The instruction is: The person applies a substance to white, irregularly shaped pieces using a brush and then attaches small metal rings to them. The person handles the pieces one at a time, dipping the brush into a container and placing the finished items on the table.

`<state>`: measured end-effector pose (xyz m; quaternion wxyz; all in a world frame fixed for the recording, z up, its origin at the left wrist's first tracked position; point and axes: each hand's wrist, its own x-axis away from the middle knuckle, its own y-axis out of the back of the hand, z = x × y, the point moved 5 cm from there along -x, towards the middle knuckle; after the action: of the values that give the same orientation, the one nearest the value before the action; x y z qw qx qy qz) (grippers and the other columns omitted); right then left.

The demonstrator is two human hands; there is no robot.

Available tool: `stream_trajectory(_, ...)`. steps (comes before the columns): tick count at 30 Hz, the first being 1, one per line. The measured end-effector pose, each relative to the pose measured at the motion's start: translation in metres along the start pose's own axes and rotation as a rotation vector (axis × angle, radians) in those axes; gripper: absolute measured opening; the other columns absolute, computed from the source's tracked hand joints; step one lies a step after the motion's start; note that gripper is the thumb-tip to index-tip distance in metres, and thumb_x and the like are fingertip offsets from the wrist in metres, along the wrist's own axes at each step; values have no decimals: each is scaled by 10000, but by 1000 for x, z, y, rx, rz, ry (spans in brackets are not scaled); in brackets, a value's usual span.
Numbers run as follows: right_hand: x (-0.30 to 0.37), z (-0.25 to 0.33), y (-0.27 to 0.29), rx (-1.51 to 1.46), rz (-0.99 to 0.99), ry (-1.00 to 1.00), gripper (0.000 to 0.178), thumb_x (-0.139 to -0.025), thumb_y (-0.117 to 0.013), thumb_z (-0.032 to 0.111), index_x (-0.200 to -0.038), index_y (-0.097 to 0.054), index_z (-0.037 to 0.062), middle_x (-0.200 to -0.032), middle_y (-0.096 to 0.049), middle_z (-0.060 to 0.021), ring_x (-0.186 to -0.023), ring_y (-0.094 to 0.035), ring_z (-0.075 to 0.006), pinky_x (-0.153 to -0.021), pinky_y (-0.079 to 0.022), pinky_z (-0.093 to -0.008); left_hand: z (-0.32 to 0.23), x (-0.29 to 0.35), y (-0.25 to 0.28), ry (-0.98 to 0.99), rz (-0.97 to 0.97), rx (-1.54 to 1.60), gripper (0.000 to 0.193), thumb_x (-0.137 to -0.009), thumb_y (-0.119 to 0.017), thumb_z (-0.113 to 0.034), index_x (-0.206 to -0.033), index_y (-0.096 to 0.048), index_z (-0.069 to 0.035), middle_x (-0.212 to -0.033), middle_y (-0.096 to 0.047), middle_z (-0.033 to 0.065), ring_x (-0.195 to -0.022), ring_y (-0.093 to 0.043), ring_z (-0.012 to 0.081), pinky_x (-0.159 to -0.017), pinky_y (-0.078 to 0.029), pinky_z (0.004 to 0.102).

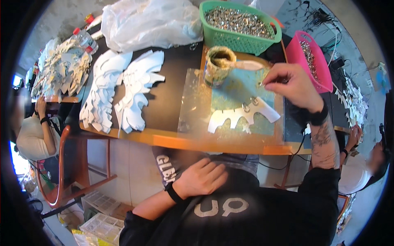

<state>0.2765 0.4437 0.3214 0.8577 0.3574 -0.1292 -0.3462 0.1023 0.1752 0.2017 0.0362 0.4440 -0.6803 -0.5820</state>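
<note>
My right hand [292,84] is raised over the right side of the work board, thumb and forefinger pinched on a small shiny metal piece [262,84], too small to make out fully. Below it, a white scalloped cut-out piece [262,110] lies on the board [193,117], with metal rings [248,106] at its upper edge. My left hand [201,177] rests against my body below the table edge, fingers loosely extended, holding nothing. A glue-smeared can [214,74] stands behind the white piece, a brush [246,64] lying across its mouth.
Stacks of white cut-outs [100,92] lie left. Behind are a clear plastic bag [152,24] and a green basket [242,43] of metal rings; a pink basket [301,53] stands right. People sit at both sides, a chair [63,164] at left.
</note>
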Motion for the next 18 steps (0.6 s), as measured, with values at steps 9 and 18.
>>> stream_trajectory(9,21,-3,-110,460,-8,310,160,-851,-726,94,-1010,-712,79,-930,-660,-76,-904,-676,-299,-757,-543,-429,6,-7,-5,33,-26,65,200,-832,-685,-136,-1006,-683,-37,-1091,-709,122,-898,-684,229,-842,-544,371)
stream_trajectory(18,61,6,-117,641,20,249,417,-807,-695,42,-1224,-689,60,-1209,-661,-82,-1115,-622,-283,-931,-452,-445,20,7,-9,74,-14,81,188,-823,-693,-125,-986,-679,-32,-1072,-715,127,-885,-690,232,-835,-544,361)
